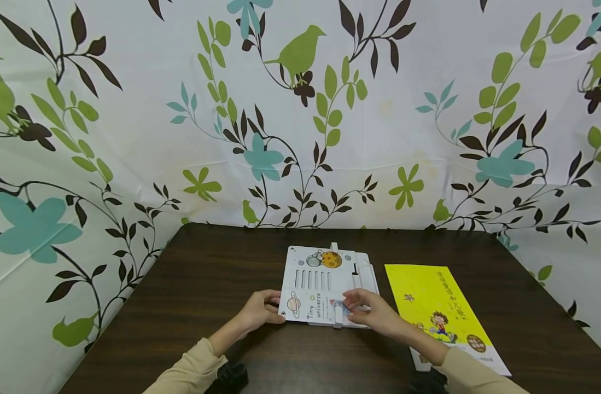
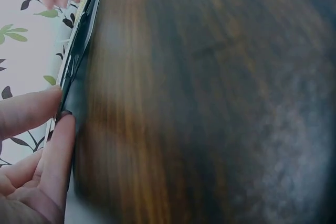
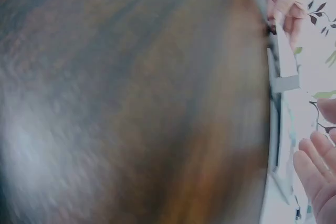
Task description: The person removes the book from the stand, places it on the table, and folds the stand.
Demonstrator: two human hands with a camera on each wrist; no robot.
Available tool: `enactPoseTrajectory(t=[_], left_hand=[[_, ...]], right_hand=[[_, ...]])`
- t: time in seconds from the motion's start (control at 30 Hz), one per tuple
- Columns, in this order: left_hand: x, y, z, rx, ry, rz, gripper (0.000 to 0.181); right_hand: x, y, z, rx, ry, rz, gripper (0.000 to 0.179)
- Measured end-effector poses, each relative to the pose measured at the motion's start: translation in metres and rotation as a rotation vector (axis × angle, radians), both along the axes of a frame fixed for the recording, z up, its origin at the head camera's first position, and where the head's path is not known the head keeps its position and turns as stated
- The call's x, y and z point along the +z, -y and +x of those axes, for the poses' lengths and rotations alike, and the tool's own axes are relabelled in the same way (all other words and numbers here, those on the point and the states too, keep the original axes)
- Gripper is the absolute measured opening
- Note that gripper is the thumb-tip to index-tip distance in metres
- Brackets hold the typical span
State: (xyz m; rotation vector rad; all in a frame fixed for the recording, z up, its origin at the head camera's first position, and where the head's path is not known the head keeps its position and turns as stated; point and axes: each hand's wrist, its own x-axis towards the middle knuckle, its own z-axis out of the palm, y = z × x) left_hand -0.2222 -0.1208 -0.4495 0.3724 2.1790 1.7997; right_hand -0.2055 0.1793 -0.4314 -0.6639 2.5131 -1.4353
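Note:
A white book stand [image 1: 312,290], folded flat and printed with planets and the words "Tiny universe", is on the dark table. My left hand [image 1: 257,310] pinches its near left corner; thumb and fingers on either side of the edge show in the left wrist view. Over the stand's near right part hovers my right hand [image 1: 374,314], fingers slightly bent, beside the lower white clip [image 1: 338,317]. In the right wrist view its fingers [image 3: 310,174] are spread, with nothing held between them. Another white clip [image 1: 334,247] sticks up at the far edge.
A yellow book [image 1: 428,295] with cartoon figures lies to the right of the stand, partly under my right forearm. The dark wooden table [image 1: 221,268] reaches back to a patterned cloth [image 1: 359,180] with leaves and birds.

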Motion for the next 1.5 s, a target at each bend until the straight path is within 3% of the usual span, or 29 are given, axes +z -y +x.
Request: enactPoseTrajectory(t=[0.17,0.33,0.47,0.6,0.8,1.1,1.23,1.5], left_hand=[[0.0,0.0,0.002,0.01,-0.006,-0.031,0.056],[-0.001,0.0,0.003,0.003,-0.019,-0.032,0.056],[-0.002,0.0,0.003,-0.005,-0.034,-0.032,0.055],[-0.002,0.0,0.004,-0.012,-0.044,-0.032,0.055],[-0.001,0.002,0.004,-0.004,-0.049,-0.047,0.055],[0.001,0.003,0.003,-0.029,-0.135,-0.085,0.053],[0.002,0.003,0.003,-0.031,-0.14,-0.094,0.053],[0.0,0.003,0.001,-0.032,-0.139,-0.099,0.053]], right_hand=[[0.009,-0.012,-0.001,-0.023,-0.051,-0.008,0.037],[0.008,-0.025,-0.007,-0.2,-0.096,0.058,0.031],[0.003,-0.031,-0.009,-0.334,-0.06,0.108,0.024],[-0.002,-0.035,-0.009,-0.386,0.001,0.129,0.012],[-0.004,-0.035,-0.011,-0.408,0.047,0.118,0.008],[0.001,-0.035,-0.018,-0.356,0.065,0.172,0.007],[0.001,-0.035,-0.02,-0.354,0.075,0.198,0.007],[0.0,-0.034,-0.027,-0.234,0.031,0.208,0.006]])
